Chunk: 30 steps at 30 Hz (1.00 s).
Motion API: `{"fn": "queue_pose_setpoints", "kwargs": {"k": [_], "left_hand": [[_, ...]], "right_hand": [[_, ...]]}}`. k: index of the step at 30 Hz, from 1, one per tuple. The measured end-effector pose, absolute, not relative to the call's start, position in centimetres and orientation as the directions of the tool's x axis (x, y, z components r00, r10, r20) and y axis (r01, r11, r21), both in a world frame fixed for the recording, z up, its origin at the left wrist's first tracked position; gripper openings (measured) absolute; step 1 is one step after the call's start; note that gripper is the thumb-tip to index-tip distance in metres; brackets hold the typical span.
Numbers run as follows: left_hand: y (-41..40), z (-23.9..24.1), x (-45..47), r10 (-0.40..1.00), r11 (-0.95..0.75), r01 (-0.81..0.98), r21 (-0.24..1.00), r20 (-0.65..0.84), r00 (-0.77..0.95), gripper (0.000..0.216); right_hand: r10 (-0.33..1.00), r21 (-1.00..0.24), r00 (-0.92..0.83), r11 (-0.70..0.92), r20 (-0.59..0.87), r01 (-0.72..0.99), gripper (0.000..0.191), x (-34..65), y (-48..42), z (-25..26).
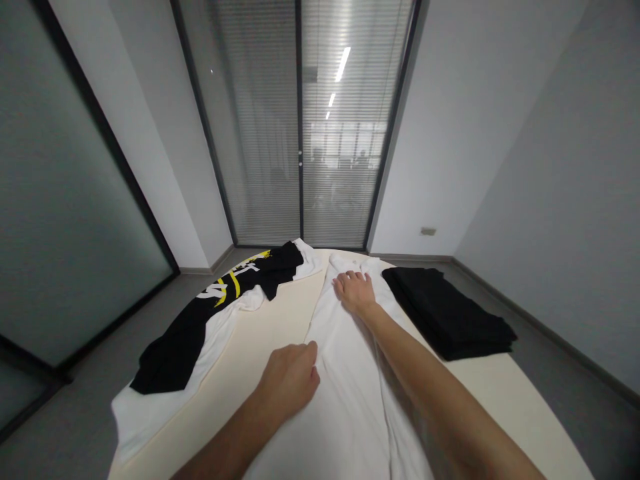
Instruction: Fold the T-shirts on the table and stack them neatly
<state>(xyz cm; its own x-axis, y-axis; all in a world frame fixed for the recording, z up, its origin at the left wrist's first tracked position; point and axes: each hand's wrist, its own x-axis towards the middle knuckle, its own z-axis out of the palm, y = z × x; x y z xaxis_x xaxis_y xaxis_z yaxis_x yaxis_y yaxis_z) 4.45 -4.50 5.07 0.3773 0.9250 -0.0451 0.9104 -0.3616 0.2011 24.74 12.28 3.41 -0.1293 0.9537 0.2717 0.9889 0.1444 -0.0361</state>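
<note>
A white garment [345,373] lies stretched along the middle of a cream table [270,333]. My left hand [293,377] is closed at the garment's left edge, thumb and fingers pinched on the cloth. Further away, my right hand [354,290] rests flat on the garment with its fingers stretched out, close to the garment's far end.
A black shirt with yellow and white print [225,300] lies over another white garment [165,393] on the table's left side. A stack of folded black clothes [447,313] sits at the right. Glass doors with blinds [300,127] stand beyond the table.
</note>
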Motion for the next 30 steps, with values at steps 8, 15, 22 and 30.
{"fn": "queue_pose_setpoints", "kwargs": {"k": [8,15,22,30], "left_hand": [[-3.8,5.2,3.6,0.862,-0.37,0.566,0.737,0.045,0.505,0.016],[-3.1,4.0,2.8,0.764,-0.179,0.355,0.917,-0.098,0.638,0.029],[-2.8,5.5,1.4,0.891,-0.389,0.746,0.54,0.015,0.454,0.02],[-2.7,5.4,1.3,0.893,-0.391,0.822,0.414,-0.045,0.448,0.02]], "right_hand": [[0.952,-0.073,-0.285,0.294,0.11,0.953,0.036,24.3,2.5,5.8],[0.851,-0.283,-0.509,0.525,0.134,0.803,0.042,25.5,-3.3,4.7],[0.789,-0.358,-0.582,0.61,0.195,0.707,0.036,25.4,-5.4,4.1],[0.687,-0.336,-0.711,0.712,0.152,0.616,0.041,25.8,-6.3,5.2]]}}
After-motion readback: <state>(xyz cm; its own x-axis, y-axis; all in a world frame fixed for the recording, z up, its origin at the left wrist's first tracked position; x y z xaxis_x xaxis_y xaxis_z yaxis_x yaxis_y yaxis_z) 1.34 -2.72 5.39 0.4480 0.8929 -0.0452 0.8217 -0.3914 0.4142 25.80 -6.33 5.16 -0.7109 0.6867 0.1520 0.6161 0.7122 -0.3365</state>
